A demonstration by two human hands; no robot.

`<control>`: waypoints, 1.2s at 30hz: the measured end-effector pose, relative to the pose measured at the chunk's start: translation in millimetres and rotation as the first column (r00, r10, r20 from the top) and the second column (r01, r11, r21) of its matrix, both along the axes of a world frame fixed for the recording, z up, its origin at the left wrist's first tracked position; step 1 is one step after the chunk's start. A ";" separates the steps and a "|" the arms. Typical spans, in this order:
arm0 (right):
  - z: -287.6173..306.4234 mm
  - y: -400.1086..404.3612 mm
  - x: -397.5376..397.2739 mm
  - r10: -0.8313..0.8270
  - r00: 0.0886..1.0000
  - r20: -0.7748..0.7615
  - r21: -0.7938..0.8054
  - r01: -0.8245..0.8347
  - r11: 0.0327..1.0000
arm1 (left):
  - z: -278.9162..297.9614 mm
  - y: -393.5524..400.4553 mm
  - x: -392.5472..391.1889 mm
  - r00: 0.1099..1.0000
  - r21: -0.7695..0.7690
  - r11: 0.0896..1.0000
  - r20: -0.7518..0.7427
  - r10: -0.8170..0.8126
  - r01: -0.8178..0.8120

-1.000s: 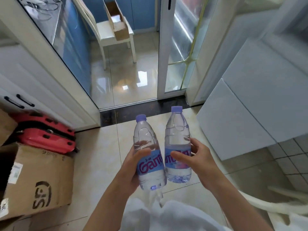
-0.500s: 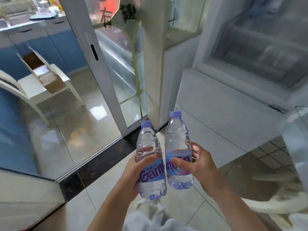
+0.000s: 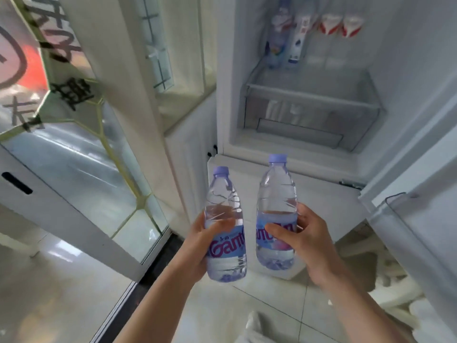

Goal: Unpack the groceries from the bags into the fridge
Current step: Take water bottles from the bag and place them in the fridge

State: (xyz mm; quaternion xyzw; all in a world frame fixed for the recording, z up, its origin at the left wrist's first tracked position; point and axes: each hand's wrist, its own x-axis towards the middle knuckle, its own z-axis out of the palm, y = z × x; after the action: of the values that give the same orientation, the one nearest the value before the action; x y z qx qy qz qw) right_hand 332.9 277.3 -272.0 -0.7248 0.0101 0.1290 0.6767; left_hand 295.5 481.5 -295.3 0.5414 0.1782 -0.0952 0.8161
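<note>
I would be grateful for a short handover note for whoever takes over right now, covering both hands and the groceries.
Left hand grips one water bottle upright; right hand grips a second water bottle upright.
Both are held in front of the open fridge, not yet inside.
Done: a few bottles and cartons already stand on the shelf above the clear drawer.
Left: put both bottles in the fridge. The bags are out of view.
</note>
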 end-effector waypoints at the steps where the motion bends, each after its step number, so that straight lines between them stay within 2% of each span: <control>1: 4.6 -1.7 12.4 -0.021 1.000 0.024 -0.002 0.021 1.000 | 3.1 -1.0 16.8 1.000 0.003 1.000 0.017 -0.019 0.019; 10: 49.8 -16.2 140.5 -0.196 0.952 0.234 0.061 0.186 0.981 | 52.1 -31.6 176.0 0.970 0.026 0.995 0.223 -0.098 0.095; 20: 107.2 -41.3 280.6 -0.370 0.831 0.415 0.236 0.294 0.926 | 129.0 -68.5 344.7 0.890 0.094 0.995 0.456 -0.005 -0.043; 25: 125.2 -58.1 340.6 -0.455 0.788 0.415 0.264 0.374 0.889 | 144.5 -73.4 416.0 0.792 0.281 0.953 0.604 -0.083 -0.114; 27: 129.0 -66.5 359.7 -0.456 0.777 0.434 0.251 0.382 0.890 | 143.1 -76.5 439.4 0.764 0.345 0.933 0.628 -0.146 -0.105; 31: 125.3 -79.8 390.2 -0.411 0.792 0.452 0.157 0.383 0.910 | 135.6 -81.9 473.2 0.764 0.426 0.903 0.599 -0.238 -0.052; 36: 108.4 -91.2 414.7 -0.296 0.874 0.386 0.059 0.297 0.953 | 129.6 -79.7 493.4 0.739 0.477 0.879 0.591 -0.325 0.006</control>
State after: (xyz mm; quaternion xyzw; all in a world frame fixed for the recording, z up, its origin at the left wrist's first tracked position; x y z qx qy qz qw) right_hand 747.6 186.2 -163.6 -0.7265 -0.0138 -0.1233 0.6759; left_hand 788.9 401.8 -165.8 0.7254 -0.1522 0.0694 0.6677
